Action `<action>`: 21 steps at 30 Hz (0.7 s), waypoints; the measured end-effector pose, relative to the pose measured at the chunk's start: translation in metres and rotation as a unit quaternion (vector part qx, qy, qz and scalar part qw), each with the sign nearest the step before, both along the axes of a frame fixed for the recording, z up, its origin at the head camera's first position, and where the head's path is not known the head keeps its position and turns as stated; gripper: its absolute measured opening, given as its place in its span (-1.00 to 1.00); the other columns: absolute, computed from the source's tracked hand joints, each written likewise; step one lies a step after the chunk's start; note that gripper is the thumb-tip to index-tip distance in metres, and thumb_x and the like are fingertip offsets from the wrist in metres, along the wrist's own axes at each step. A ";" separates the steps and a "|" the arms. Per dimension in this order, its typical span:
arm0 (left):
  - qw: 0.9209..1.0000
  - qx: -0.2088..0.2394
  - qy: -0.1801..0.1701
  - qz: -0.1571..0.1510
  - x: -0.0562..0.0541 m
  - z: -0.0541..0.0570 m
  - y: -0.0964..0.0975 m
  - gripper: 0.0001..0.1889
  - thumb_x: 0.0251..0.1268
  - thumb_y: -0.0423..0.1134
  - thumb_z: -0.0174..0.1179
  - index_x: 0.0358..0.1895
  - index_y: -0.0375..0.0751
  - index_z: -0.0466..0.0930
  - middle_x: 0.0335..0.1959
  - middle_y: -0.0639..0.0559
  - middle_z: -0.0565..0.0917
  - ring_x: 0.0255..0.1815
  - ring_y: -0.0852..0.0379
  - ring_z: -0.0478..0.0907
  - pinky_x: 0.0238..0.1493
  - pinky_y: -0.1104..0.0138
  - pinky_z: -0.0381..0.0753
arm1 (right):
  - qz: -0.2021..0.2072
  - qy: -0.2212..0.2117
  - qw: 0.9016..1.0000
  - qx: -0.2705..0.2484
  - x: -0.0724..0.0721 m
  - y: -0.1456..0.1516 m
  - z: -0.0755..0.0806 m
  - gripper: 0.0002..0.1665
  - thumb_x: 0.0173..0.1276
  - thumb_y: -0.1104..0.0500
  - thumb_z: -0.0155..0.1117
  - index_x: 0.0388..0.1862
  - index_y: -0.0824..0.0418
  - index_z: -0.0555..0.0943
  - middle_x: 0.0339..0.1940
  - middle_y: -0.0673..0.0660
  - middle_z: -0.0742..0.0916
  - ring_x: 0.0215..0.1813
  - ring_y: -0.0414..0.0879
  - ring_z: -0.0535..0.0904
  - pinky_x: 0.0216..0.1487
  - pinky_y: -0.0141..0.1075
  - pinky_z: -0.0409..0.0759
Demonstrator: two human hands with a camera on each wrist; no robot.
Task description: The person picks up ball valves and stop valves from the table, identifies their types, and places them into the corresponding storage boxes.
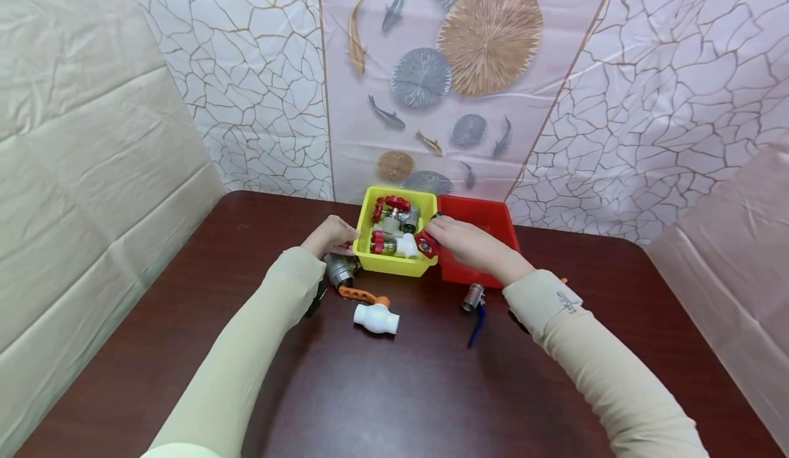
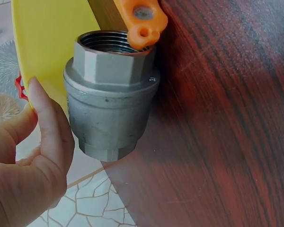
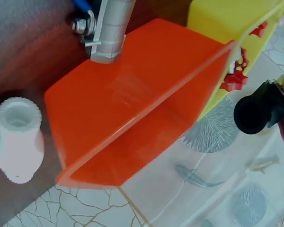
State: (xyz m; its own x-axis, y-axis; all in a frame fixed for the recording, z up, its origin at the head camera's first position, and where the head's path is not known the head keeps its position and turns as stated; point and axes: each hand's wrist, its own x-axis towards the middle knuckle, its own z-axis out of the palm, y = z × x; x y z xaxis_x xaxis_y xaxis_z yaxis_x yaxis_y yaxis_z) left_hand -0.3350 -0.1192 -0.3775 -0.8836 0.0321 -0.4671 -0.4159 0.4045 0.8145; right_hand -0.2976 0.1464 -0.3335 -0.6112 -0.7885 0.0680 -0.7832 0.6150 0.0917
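My left hand (image 1: 333, 234) pinches the left rim of a yellow bin (image 1: 394, 264) between thumb and fingers. Inside the bin lie several valves with red handwheels (image 1: 397, 202) and metal or white bodies. Over the bin's right rim, my right hand (image 1: 459, 240) grips a valve with a red handwheel (image 1: 425, 244). Its dark round end (image 3: 252, 115) shows in the right wrist view, where most of the hand is cut off. Beside the left hand stands a silver threaded metal fitting (image 2: 109, 101), close to the bin's outer wall.
A red bin (image 1: 473, 274) adjoins the yellow one on the right. In front lie a white valve with an orange lever (image 1: 377, 318) and a metal ball valve with a blue lever (image 1: 473, 298). Another white valve (image 3: 20, 137) sits beyond the red bin. Patterned cloth hangs behind.
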 end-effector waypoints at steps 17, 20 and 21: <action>1.000 0.004 -0.002 -0.005 -0.002 -0.002 0.001 -0.63 0.43 -0.30 -0.02 0.18 -0.44 0.43 -0.13 -0.18 0.56 -0.54 0.20 0.50 -0.26 0.36 0.67 | -0.008 -0.015 0.995 0.096 -0.027 -0.033 -0.017 -0.52 0.32 0.46 0.09 0.21 0.27 0.40 0.24 0.21 0.54 0.38 0.08 0.33 0.40 -0.13 0.29; 1.000 0.005 -0.008 -0.003 -0.003 -0.002 0.001 -0.63 0.43 -0.30 -0.02 0.20 -0.43 0.42 -0.07 -0.18 0.54 -0.53 0.20 0.49 -0.28 0.38 0.67 | -0.008 -0.011 0.995 0.097 -0.030 -0.034 -0.022 -0.58 0.32 0.44 0.10 0.16 0.26 0.42 0.17 0.19 0.57 0.31 0.05 0.40 0.35 -0.17 0.35; 1.000 0.005 -0.010 -0.003 -0.003 -0.002 0.001 -0.63 0.43 -0.30 -0.02 0.20 -0.43 0.41 -0.05 -0.18 0.54 -0.52 0.20 0.49 -0.30 0.39 0.66 | -0.004 -0.010 0.995 0.097 -0.031 -0.035 -0.024 -0.59 0.32 0.43 0.11 0.14 0.26 0.43 0.14 0.18 0.58 0.27 0.04 0.42 0.33 -0.18 0.38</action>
